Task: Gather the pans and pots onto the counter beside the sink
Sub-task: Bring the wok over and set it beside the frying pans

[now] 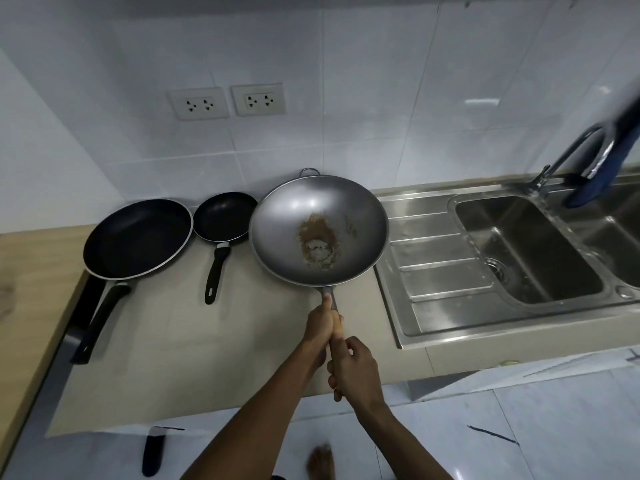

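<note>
Beside the sink (pixel 433 244), both hands, left (pixel 320 325) and right (pixel 353 370), clench the wok (pixel 318 230) handle (no readable writing).

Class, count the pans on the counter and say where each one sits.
3: a large black pan at left, a small black pan in the middle, and a grey wok beside the sink.

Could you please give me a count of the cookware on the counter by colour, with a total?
Black non-stick frying pans: 2, a large frying pan and a small frying pan
Grey metal wok: 1, its handle held by both the left hand and the right hand
Total: 3
</note>
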The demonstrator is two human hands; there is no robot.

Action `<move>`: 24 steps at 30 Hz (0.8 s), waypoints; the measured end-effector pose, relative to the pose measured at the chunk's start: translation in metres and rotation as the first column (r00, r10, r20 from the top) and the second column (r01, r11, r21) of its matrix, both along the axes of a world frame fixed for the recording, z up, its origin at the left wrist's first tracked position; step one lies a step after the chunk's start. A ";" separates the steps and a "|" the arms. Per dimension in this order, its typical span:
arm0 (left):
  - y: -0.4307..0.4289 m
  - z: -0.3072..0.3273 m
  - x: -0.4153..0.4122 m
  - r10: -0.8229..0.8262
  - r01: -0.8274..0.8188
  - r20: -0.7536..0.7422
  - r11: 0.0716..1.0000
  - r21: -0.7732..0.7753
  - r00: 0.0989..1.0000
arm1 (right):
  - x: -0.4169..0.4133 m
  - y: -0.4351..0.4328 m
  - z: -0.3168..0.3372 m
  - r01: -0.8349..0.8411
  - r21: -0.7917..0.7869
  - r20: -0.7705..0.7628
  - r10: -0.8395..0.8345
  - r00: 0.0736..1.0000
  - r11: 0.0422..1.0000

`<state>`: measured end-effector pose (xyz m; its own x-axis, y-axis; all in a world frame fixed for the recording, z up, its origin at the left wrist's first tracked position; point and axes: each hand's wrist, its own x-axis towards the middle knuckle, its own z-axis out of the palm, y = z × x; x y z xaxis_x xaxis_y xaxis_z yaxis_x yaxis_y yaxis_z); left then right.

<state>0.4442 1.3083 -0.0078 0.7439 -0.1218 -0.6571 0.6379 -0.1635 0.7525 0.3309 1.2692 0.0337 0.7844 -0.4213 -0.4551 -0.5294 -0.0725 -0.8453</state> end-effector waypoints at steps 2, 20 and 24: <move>-0.001 0.000 0.001 0.002 -0.002 -0.011 1.000 0.003 1.000 | 0.000 -0.001 -0.003 -0.002 -0.004 -0.003 0.002 1.000 1.000; 0.004 -0.012 -0.004 -0.024 0.025 -0.114 1.000 0.006 0.993 | -0.010 -0.006 -0.034 -0.074 0.183 -0.041 0.083 0.996 0.980; 0.006 -0.015 -0.012 -0.051 0.049 -0.137 0.999 -0.022 0.989 | -0.016 -0.005 -0.039 -0.093 0.153 -0.021 0.097 0.995 0.984</move>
<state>0.4319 1.3145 -0.0230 0.6396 -0.1697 -0.7497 0.7267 -0.1846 0.6617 0.3148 1.2646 -0.0049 0.8037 -0.2698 -0.5303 -0.5497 0.0045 -0.8353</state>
